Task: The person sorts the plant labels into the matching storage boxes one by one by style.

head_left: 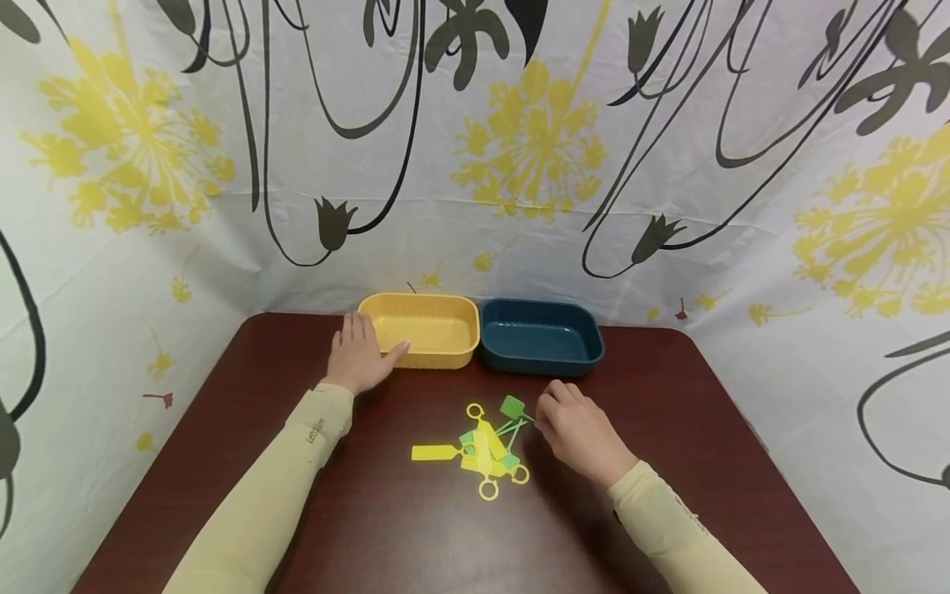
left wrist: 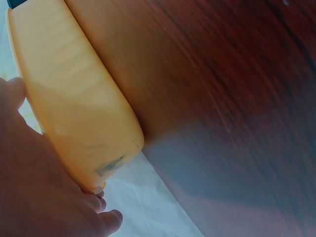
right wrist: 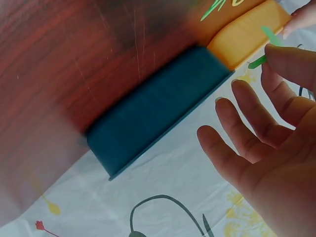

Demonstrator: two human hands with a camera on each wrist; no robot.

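My left hand rests with extended fingers at the left end of the yellow bin, its thumb along the front rim. The left wrist view shows that hand against the bin's side. Between thumb and index finger, my right hand pinches a green plastic tag by its thin stem; the other fingers are loosely bent in the right wrist view. Just left of this hand lies a loose pile of yellow tags with rings and green tags, overlapping on the table.
A dark blue bin stands directly right of the yellow one at the back of the brown table. Behind and beside the table hangs a white patterned cloth. No contents are visible in either bin.
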